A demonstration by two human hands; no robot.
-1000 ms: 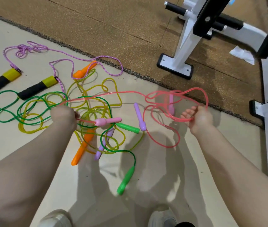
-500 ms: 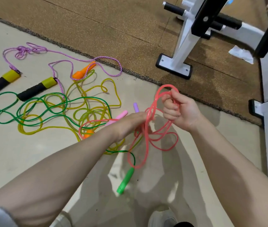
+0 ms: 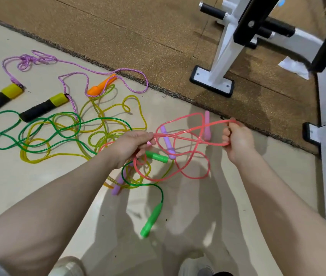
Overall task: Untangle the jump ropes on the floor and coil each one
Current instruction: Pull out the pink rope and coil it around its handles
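Head view: left hand fingers are pinching the glossy pink jump rope; right hand fingers are curling around its looped strands, stretching them between both raised hands. Slack loops are hanging above the tangled green jump rope and yellow jump rope on the smooth beige floor, beside a speckled cork mat.

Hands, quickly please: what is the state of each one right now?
Left hand: closed, pinching strands of the pink rope.
Right hand: closed, gripping loops of the same pink rope.
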